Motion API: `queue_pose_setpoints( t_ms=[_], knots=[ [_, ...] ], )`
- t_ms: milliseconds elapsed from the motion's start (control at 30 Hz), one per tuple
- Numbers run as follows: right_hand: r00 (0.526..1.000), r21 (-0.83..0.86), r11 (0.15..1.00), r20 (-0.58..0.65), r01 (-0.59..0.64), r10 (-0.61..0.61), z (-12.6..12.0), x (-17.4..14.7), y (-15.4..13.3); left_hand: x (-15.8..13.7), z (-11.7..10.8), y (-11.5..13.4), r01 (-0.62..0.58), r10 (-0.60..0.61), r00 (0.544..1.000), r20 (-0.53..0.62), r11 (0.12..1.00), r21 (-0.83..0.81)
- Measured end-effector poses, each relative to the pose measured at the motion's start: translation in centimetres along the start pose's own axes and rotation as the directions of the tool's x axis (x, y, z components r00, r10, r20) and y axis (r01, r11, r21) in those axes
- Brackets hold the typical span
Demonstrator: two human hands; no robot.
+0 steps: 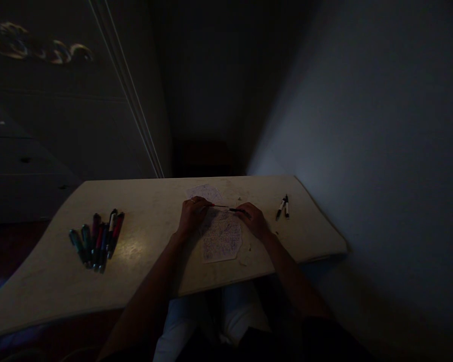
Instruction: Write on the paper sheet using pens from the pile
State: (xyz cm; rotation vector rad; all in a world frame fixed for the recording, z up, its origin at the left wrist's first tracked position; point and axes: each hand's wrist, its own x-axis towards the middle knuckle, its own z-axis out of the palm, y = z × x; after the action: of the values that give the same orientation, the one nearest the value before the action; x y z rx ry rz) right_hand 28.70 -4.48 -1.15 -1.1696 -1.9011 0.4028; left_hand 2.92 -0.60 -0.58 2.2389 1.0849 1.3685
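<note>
Over the middle of the table my left hand (193, 213) is closed in a pinch on a thin pen refill (221, 205), reddish near the fingers, which points right. Facing it, my right hand (252, 219) grips a dark pen barrel (234, 209) with a pale end turned left. A small gap seems to part the two tips, though the dim light blurs them. Beneath my hands lies a scribbled sheet of paper (221, 239), with another marked paper (204, 191) just behind it.
Several pens (98, 241) in green, red, blue and black lie in a group on the left of the white table (147, 251). Two black-and-white pens (283, 207) rest at the right. A wall (381, 151) runs close along the right edge, and a dark cabinet (60, 130) stands behind left.
</note>
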Motion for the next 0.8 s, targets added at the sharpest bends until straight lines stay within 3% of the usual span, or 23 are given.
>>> queue_pose_setpoints(
  t_ms=[433, 800],
  knots=[
    [1.000, 0.012, 1.000, 0.003, -0.017, 0.017, -0.28, 0.13, -0.48, -0.03, -0.09, 0.62, 0.044, -0.047, 0.996, 0.074, 0.998, 0.049],
    [0.999, 0.012, 0.999, 0.020, 0.036, -0.036, -0.12, 0.13, -0.48, -0.49, 0.61, 0.32, 0.026, -0.032, 0.994, 0.101, 0.998, 0.065]
  ],
)
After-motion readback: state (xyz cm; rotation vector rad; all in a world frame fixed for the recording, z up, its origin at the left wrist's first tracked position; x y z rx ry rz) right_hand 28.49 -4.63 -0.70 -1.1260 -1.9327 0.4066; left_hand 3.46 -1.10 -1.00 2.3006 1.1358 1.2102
